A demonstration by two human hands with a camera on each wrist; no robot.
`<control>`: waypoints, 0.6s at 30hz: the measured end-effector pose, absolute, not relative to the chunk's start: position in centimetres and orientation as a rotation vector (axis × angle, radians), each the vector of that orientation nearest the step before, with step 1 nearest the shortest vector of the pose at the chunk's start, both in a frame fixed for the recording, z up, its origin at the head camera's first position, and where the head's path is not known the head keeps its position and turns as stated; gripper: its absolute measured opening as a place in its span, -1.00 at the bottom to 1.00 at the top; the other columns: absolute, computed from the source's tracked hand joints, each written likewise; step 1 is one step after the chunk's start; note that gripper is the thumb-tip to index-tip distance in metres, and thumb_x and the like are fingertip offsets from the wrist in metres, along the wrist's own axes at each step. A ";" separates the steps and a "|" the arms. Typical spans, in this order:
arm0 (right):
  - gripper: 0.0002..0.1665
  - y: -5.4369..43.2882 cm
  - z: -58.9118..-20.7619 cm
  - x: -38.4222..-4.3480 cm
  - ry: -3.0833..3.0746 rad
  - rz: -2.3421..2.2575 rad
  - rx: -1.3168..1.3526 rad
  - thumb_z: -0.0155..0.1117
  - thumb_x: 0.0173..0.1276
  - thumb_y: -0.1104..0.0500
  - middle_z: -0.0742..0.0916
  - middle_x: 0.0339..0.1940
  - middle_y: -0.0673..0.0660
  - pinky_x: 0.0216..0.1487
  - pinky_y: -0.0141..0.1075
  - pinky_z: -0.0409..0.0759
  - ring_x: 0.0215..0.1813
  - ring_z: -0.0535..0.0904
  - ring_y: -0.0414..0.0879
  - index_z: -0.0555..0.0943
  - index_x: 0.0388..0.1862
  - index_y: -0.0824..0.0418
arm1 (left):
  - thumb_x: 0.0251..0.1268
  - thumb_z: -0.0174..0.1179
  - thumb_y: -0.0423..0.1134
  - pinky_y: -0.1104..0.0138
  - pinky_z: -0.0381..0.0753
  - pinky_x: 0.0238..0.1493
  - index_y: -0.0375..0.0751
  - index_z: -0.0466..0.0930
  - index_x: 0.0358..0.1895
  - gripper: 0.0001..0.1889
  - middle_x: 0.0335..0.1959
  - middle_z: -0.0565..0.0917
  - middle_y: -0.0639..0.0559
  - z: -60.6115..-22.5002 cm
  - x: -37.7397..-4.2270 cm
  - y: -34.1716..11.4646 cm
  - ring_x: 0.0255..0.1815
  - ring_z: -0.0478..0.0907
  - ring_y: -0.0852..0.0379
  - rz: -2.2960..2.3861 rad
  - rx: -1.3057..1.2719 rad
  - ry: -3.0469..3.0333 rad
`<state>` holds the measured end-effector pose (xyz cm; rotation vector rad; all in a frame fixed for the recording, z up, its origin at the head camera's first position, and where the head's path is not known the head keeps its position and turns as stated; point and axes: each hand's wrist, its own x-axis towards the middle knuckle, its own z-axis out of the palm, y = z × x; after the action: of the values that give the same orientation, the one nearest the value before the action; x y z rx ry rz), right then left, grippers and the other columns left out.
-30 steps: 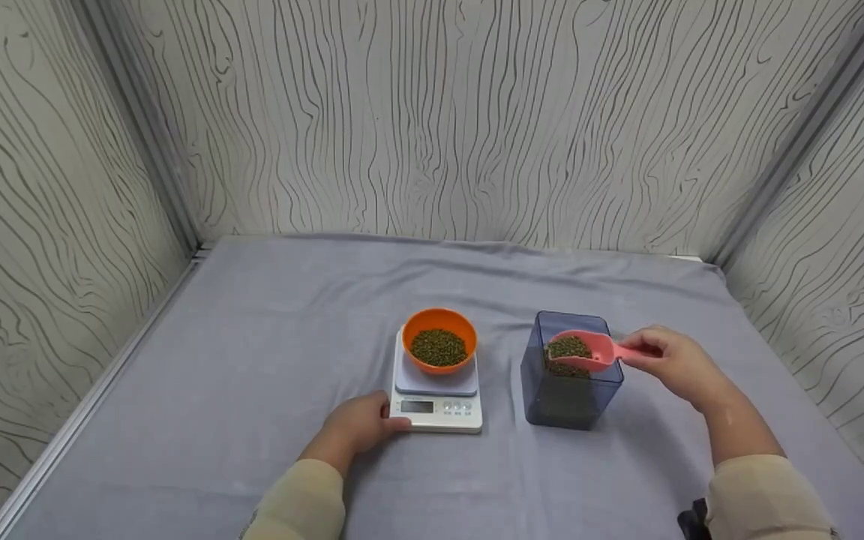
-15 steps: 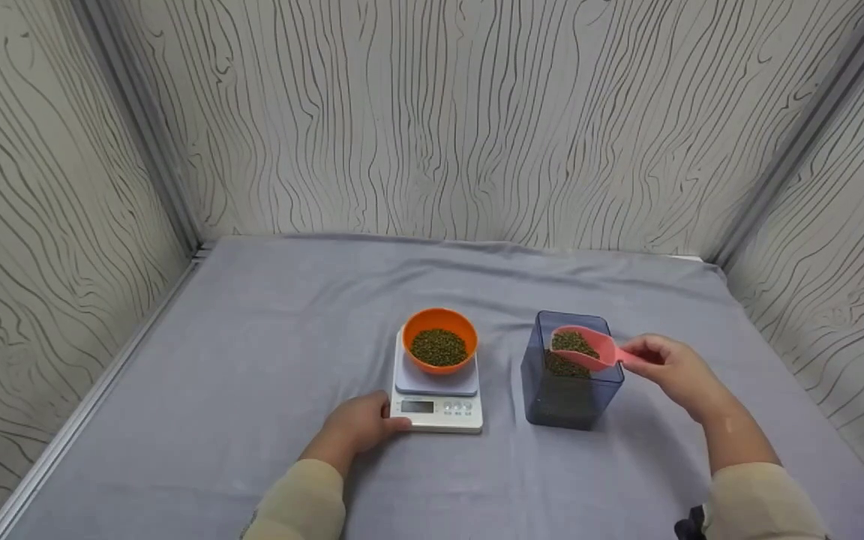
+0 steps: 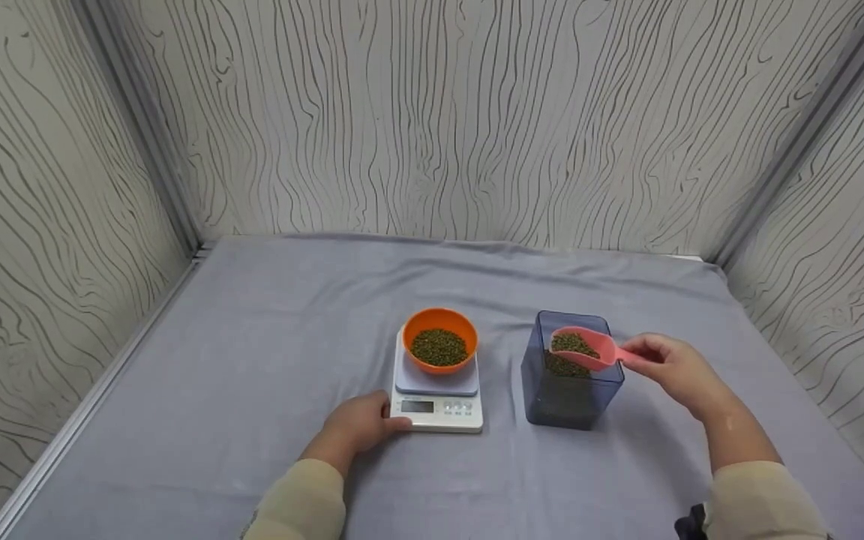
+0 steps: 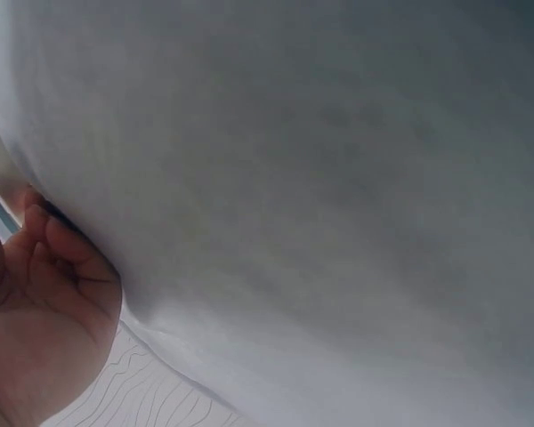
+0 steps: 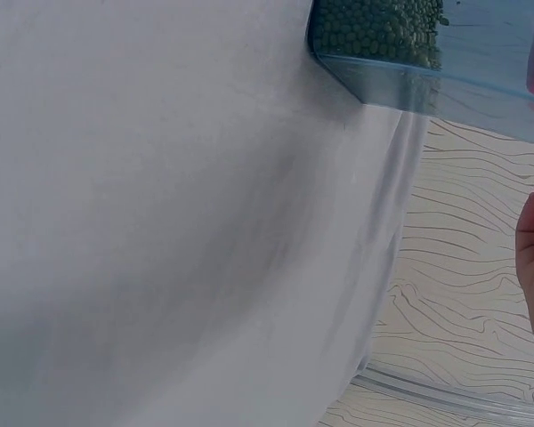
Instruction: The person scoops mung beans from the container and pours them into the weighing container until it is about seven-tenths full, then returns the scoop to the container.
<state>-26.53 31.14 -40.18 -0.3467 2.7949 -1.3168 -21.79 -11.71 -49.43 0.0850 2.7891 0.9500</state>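
My right hand (image 3: pixel 676 369) pinches the handle of a pink scoop (image 3: pixel 603 352), which is loaded with small green beans. The scoop is over the mouth of a clear bluish container (image 3: pixel 563 409) that holds more of these mung beans (image 5: pixel 374 27). My left hand (image 3: pixel 364 422) grips the near left corner of a white kitchen scale (image 3: pixel 432 421), its thumb along the front edge. In the left wrist view the curled fingers (image 4: pixel 67 245) show at the scale's side. An orange bowl (image 3: pixel 464 324) with beans in it stands on the weighing plate.
A grey cloth (image 3: pixel 252 337) with some wrinkles covers the table. Wood-patterned panels (image 3: pixel 402 127) rise at the back and both sides. The container stands a little to the right of the scale.
The scoop has tilted slightly, its front edge shifting a little up and right, and the right hand has lowered slightly. The left hand, scale and bowl have stayed still.
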 end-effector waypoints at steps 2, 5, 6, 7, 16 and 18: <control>-0.59 31.1 -40.1 -26.6 2.804 -1.311 -0.352 0.26 0.21 0.01 0.64 -0.20 0.14 -0.18 -0.44 0.48 -0.23 0.51 -0.22 0.57 -0.10 0.29 | -0.03 0.25 0.20 0.24 0.32 -0.39 -0.07 0.39 -0.45 -0.58 -0.56 0.44 0.07 -49.4 -21.8 -11.7 -0.49 0.34 0.11 0.950 0.081 2.788; -0.59 30.9 -39.8 -26.6 2.817 -1.310 -0.370 0.25 0.22 0.00 0.64 -0.21 0.13 -0.18 -0.44 0.48 -0.23 0.51 -0.23 0.57 -0.11 0.29 | -0.03 0.24 0.20 0.24 0.31 -0.40 -0.07 0.39 -0.45 -0.58 -0.56 0.44 0.07 -49.5 -21.8 -11.7 -0.49 0.34 0.11 0.945 0.074 2.788; -0.60 30.8 -39.7 -26.6 2.821 -1.314 -0.377 0.25 0.22 0.01 0.64 -0.21 0.13 -0.18 -0.44 0.48 -0.23 0.51 -0.23 0.58 -0.11 0.29 | -0.03 0.24 0.20 0.25 0.31 -0.40 -0.07 0.39 -0.45 -0.58 -0.56 0.44 0.07 -49.5 -21.8 -11.7 -0.49 0.34 0.11 0.944 0.073 2.788; -0.60 30.7 -39.6 -26.6 2.827 -1.318 -0.391 0.25 0.23 0.01 0.64 -0.21 0.14 -0.18 -0.44 0.47 -0.24 0.51 -0.24 0.57 -0.11 0.30 | -0.03 0.24 0.20 0.24 0.31 -0.40 -0.07 0.39 -0.45 -0.58 -0.56 0.44 0.07 -49.5 -21.8 -11.7 -0.49 0.34 0.11 0.944 0.076 2.790; -0.61 28.7 -38.5 -27.1 2.858 -1.349 -0.426 0.25 0.23 0.03 0.64 -0.21 0.19 -0.23 -0.41 0.48 -0.27 0.51 -0.23 0.57 -0.12 0.31 | -0.02 0.26 0.16 0.26 0.30 -0.42 -0.08 0.38 -0.49 -0.60 -0.60 0.41 0.08 -49.1 -21.5 -11.7 -0.51 0.33 0.11 0.955 0.107 2.803; -0.62 28.0 -38.3 -27.2 2.864 -1.342 -0.422 0.24 0.24 0.03 0.64 -0.21 0.19 -0.24 -0.40 0.49 -0.27 0.51 -0.20 0.57 -0.12 0.30 | -0.02 0.26 0.16 0.26 0.31 -0.42 -0.08 0.38 -0.49 -0.59 -0.59 0.41 0.08 -49.1 -21.5 -11.7 -0.51 0.33 0.11 0.954 0.107 2.803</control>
<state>-27.15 27.95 -38.25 -0.4224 2.8645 -1.3417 -21.54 -11.70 -49.10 0.1071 2.8028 0.9540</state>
